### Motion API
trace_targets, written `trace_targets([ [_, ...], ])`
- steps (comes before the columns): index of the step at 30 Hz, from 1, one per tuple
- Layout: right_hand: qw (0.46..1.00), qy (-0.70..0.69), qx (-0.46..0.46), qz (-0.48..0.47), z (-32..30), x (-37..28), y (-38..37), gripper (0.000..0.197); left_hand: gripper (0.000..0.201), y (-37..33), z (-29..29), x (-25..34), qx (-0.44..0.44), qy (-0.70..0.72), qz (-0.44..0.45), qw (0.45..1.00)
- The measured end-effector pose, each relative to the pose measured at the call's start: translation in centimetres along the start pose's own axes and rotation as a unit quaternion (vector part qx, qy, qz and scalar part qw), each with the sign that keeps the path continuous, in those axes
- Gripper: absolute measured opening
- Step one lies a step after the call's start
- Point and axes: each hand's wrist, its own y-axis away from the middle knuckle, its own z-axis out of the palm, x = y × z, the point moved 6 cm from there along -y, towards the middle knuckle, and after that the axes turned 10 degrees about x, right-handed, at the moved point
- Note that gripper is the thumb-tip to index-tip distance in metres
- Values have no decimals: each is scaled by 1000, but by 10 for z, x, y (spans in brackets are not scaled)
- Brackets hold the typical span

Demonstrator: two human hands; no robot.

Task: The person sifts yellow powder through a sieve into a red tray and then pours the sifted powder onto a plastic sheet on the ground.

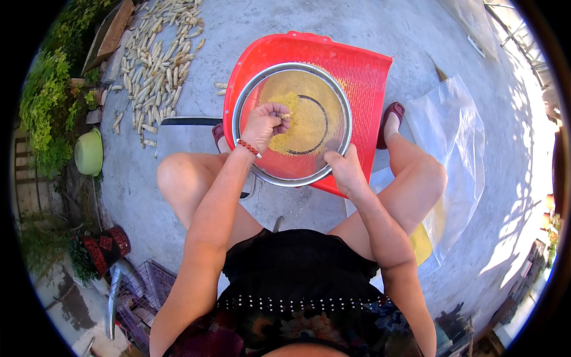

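Black clothing (pixel 303 262) fills the foreground. The right hand (pixel 348 169) clamps the sieve (pixel 285 182) over a red scoop (pixel 369 89); the left hand (pixel 263 124) pinches yellow meal (pixel 306 122). One-sided support could tip the sieve, spilling meal.

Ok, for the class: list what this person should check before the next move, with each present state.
1. Right hand gripping the sieve by its rim: ok.
2. Left hand free: not ok, fingertips pinching pale yellow bits.
3. Sieve empty: not ok, yellow meal inside.
4. Red scoop below the sieve: ok.
5. Sieve's weight resting on the scoop: cannot tell.
6. Corn cobs apart from the sieve: ok.
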Motion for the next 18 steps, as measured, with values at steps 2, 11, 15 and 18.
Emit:
trace_targets([
  [2,1000,-3,3,-3,1,-2,1,20,16,2,1,2,-6,31,-7,999],
  [11,1000,9,7,16,2,-4,2,21,3,4,0,15,-8,88,-10,996],
  [15,1000,4,13,21,2,-2,1,22,4,4,-6,27,-17,99,-2,995],
  [18,1000,3,16,13,3,-4,1,21,6,8,-10,32,-13,109,3,994],
])
